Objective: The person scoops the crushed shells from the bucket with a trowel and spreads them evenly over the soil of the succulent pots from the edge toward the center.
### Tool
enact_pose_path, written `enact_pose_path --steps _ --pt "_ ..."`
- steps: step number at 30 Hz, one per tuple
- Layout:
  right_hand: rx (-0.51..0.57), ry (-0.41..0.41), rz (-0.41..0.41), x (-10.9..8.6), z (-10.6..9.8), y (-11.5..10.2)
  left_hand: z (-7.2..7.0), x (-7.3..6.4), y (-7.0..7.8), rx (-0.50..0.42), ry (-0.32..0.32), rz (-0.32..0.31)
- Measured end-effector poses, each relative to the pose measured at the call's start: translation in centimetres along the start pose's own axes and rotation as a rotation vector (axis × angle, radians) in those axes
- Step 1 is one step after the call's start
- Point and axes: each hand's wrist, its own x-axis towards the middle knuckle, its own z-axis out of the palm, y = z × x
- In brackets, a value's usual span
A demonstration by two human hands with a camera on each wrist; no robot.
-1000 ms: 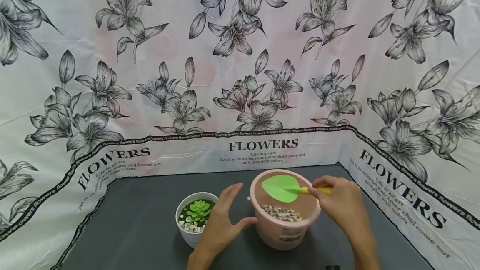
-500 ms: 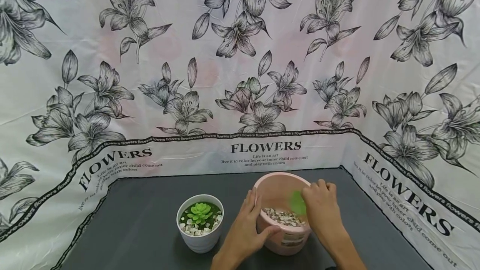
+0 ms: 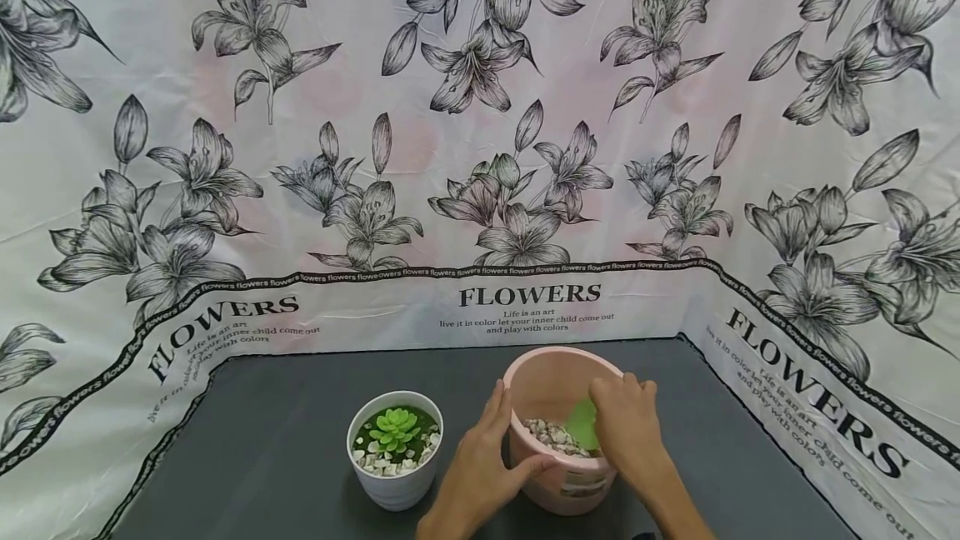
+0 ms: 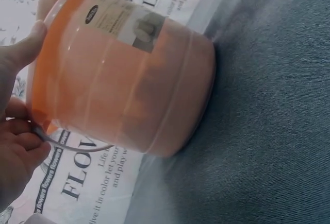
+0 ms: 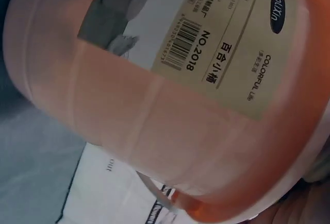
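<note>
Left hand (image 3: 480,465) and right hand (image 3: 628,423) are both busy at the pink bucket (image 3: 564,380) on the grey surface (image 3: 262,448). The left hand grips its rim, thumb on the near outer wall, fingers round on the left beside one end of the bucket handle (image 4: 77,147). The right hand, closed in a fist, holds a green trowel (image 3: 582,425) – I can see only part of the blade, reaching down inside the bucket to the small pebbles (image 3: 550,435) at the bottom. A paper label (image 5: 221,54) with a barcode and "NO.2018" is on the bucket's outer wall.

To the left, well within view and apart from the bucket, stands a white pot (image 3: 393,492) with a green succulent (image 3: 395,430) ringed by pale stones (image 3: 384,463). Behind everything hangs a cloth (image 3: 375,315) printed with lilies – "FLOWERS" runs along its lower band.
</note>
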Motion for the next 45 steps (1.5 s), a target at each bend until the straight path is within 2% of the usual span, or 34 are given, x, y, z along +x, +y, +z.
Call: enact_pose_path --steps 7,13,22,28,34,39,45 --pt "0.248 -0.056 0.096 1.0 0.6 0.6 0.0 0.1 -0.4 -0.049 0.023 0.001" --pt "0.292 -0.084 0.154 1.1 0.9 1.2 0.1 0.2 -0.5 -0.046 0.07 0.019" --pt "0.354 -0.27 0.274 1.7 -0.4 2.3 0.1 0.1 -0.3 -0.053 0.058 -0.009" --pt "0.487 -0.332 0.329 1.7 -1.4 2.7 -0.1 0.2 -0.5 -0.063 0.058 -0.03" --pt "0.552 -0.321 0.41 1.0 -2.6 3.3 0.0 0.4 -0.3 -0.069 0.053 -0.017" --pt "0.576 -0.283 0.428 0.2 -3.8 3.7 0.0 0.1 -0.4 -0.066 0.045 -0.033" --pt "0.637 -0.22 0.424 -0.4 -5.2 5.0 0.0 0.1 -0.5 -0.055 0.07 -0.009"
